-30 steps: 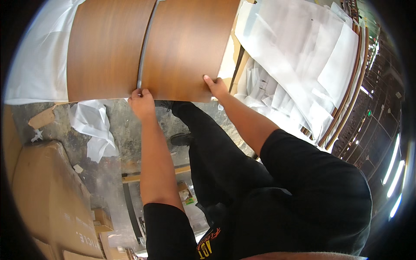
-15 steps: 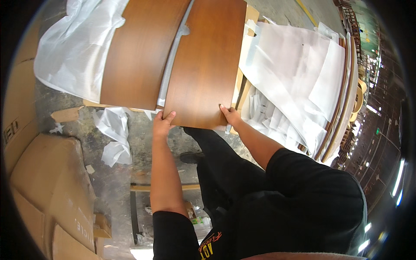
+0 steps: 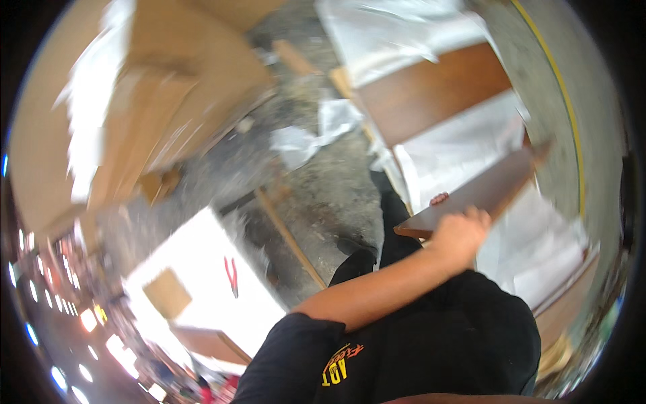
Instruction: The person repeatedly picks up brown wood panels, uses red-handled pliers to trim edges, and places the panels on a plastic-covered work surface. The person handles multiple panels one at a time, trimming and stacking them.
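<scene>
A curved brown wooden panel [image 3: 481, 185] is lifted off the stack and tilted onto its side in front of me. My left hand [image 3: 461, 236] reaches across my body and is closed on the panel's near edge. Of my right hand [image 3: 439, 198] only fingertips show, curled over the panel's other edge; its arm is hidden behind the panel and my left arm. Beyond lies another brown panel [image 3: 434, 91], flat among white foam sheets [image 3: 464, 138].
Cardboard boxes [image 3: 195, 74] fill the upper left. A white-topped table [image 3: 208, 303] at lower left bears red-handled pliers [image 3: 231, 276] and a brown square piece [image 3: 167, 294]. A wooden bar [image 3: 289, 236] runs beside my feet. A white foam-covered stack [image 3: 531, 242] stands at right.
My view has swung to the left. The panel, which lay nearly flat with a hand at each near corner, is now raised and turned on edge, and my left arm crosses over to it.
</scene>
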A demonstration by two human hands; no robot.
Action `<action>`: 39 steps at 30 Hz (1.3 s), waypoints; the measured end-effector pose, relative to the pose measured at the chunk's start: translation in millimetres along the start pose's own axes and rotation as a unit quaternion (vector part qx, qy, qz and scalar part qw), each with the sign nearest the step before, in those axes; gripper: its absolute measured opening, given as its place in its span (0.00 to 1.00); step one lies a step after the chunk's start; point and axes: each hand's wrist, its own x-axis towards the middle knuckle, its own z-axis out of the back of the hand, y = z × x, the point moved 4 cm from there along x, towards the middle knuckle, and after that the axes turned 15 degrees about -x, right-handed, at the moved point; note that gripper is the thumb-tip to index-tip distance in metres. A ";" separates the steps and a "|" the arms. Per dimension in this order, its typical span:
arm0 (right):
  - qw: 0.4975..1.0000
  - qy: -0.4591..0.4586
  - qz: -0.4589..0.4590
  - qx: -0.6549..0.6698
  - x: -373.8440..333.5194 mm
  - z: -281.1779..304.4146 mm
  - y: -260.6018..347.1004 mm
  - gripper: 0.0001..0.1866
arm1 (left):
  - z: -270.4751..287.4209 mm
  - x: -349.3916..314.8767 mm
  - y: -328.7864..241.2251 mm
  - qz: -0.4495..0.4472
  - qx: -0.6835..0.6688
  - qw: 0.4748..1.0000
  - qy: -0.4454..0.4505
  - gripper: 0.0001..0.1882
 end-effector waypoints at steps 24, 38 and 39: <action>0.721 0.237 0.152 -0.634 -201.2 -447.2 -409.3 0.50 | -86.9 -762.7 -249.0 0.502 0.029 0.606 -0.616 0.25; 0.230 0.277 0.342 -0.868 -135.4 -607.9 -599.0 0.49 | -16.6 -784.9 -103.1 0.615 0.072 0.386 -0.684 0.17; 0.144 0.289 0.363 -0.874 -132.7 -612.9 -587.6 0.49 | -9.9 -791.7 -95.4 0.626 0.070 0.386 -0.674 0.17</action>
